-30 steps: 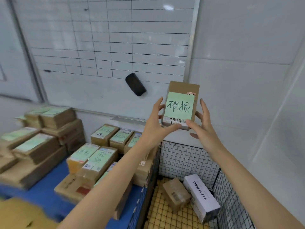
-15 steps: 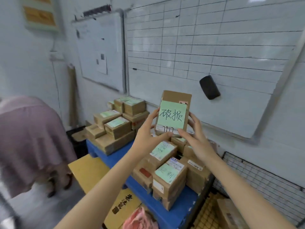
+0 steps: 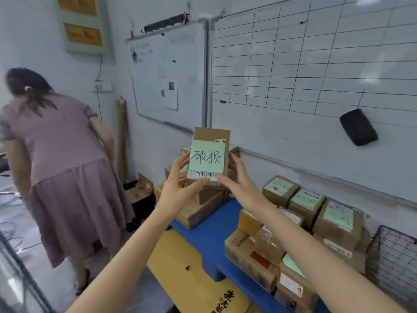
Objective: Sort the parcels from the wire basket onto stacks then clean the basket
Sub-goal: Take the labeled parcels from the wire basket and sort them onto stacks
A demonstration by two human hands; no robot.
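one parcel (image 3: pixel 212 134) bearing one green note (image 3: pixel 207 159) stands upright between two grips. the left grip (image 3: pixel 178 187) curls round its left edge, thumb on the lower front. the right grip (image 3: pixel 239 184) pinches its right edge the same way. on the blue pallet (image 3: pixel 216 224) are two groups of parcels, the far stack (image 3: pixel 200 212) just behind the held parcel and the near stack (image 3: pixel 334 222) to the right. one wire basket (image 3: pixel 394 263) stands far right, well apart.

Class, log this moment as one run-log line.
left hand: grips small brown cardboard parcel with green note | right hand: grips same parcel | parcel: held up before box stacks on blue pallet
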